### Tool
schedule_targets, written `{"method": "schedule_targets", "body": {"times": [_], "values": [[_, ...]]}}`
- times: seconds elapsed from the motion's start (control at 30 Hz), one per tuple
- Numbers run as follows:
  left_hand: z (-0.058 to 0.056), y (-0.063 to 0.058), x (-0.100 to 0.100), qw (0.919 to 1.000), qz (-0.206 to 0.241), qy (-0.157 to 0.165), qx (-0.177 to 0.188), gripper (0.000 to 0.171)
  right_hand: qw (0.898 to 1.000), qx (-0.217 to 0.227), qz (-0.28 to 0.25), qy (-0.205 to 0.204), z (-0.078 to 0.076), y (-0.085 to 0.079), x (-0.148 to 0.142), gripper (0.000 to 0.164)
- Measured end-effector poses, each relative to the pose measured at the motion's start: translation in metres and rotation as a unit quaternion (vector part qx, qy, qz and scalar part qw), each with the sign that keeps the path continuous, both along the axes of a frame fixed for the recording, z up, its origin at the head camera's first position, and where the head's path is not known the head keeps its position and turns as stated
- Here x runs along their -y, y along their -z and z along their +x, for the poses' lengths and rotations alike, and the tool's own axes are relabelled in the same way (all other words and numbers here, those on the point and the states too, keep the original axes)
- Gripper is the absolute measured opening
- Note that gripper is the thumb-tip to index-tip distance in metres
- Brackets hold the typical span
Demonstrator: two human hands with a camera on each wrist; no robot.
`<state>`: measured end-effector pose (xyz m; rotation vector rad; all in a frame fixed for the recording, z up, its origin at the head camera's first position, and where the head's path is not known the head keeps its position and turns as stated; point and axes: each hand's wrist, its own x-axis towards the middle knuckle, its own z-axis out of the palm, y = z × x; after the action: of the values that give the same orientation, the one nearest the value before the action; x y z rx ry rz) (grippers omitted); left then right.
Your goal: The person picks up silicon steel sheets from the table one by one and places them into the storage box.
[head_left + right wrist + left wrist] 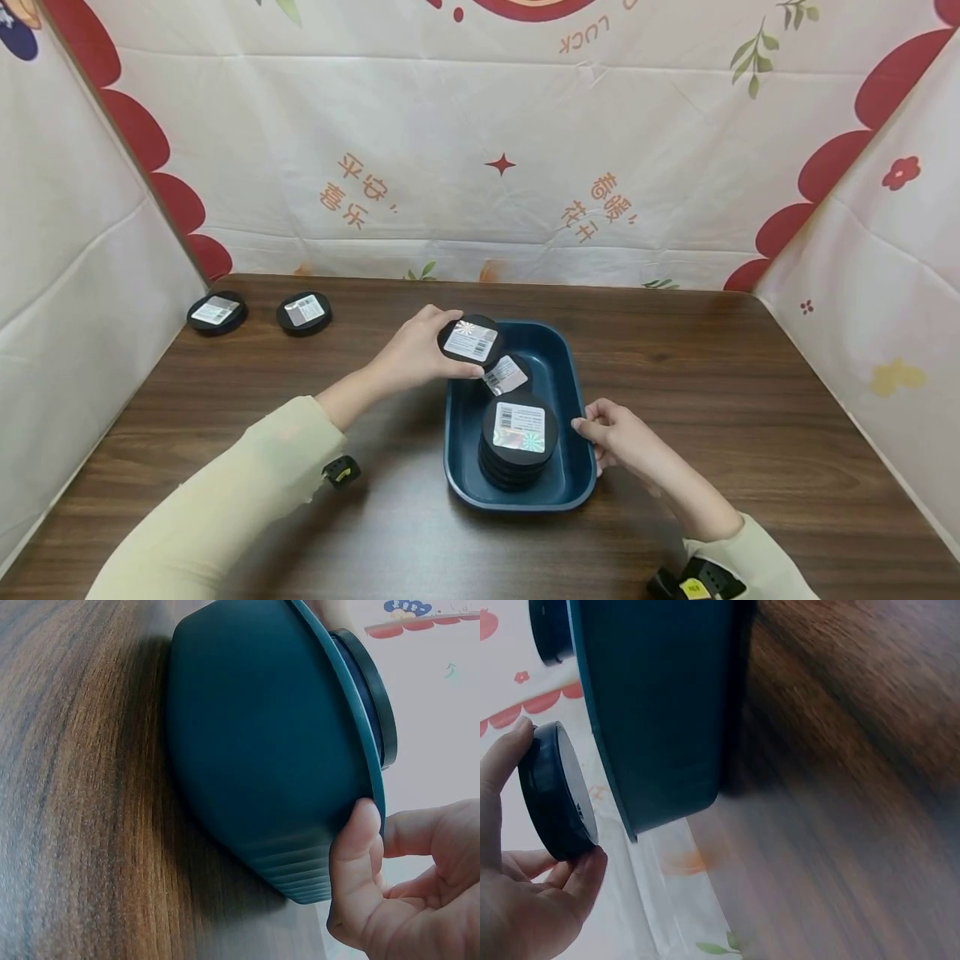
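In the head view my left hand point(422, 348) grips a flat, round black tin point(469, 339) by its edge, over the far left corner of a dark blue tray point(459, 487). The left wrist view shows that tin point(549, 793) tilted between thumb and fingers, beside the tray's wall point(656, 712). Inside the tray a stack of several black tins point(517, 442) stands near the front. Another labelled tin point(506, 375) lies behind it, partly covered by the held one. My right hand point(626, 437) pinches the tray's right rim, fingertips point(362, 817) against the outer wall in the right wrist view.
Two more black tins, one at the far left edge point(217, 312) and one to its right point(303, 313), lie on the brown wooden table point(675, 367). Printed cloth walls point(450, 150) rise at the back and both sides.
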<state>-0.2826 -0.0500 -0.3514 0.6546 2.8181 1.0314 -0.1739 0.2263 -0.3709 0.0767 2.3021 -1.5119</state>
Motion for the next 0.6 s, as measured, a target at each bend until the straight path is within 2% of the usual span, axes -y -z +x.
{"method": "schedule_targets", "body": {"times": [0.33,0.6], "values": [[-0.002,0.007,-0.019,0.9995,-0.01,0.03,0.007,0.094,1.0,0.002,0.001,0.004,0.0,0.002,0.0,0.024],[-0.004,0.012,-0.033,0.9973,-0.062,0.038,-0.008,0.094,1.0,0.008,0.008,0.014,-0.001,0.001,0.001,0.024]]}}
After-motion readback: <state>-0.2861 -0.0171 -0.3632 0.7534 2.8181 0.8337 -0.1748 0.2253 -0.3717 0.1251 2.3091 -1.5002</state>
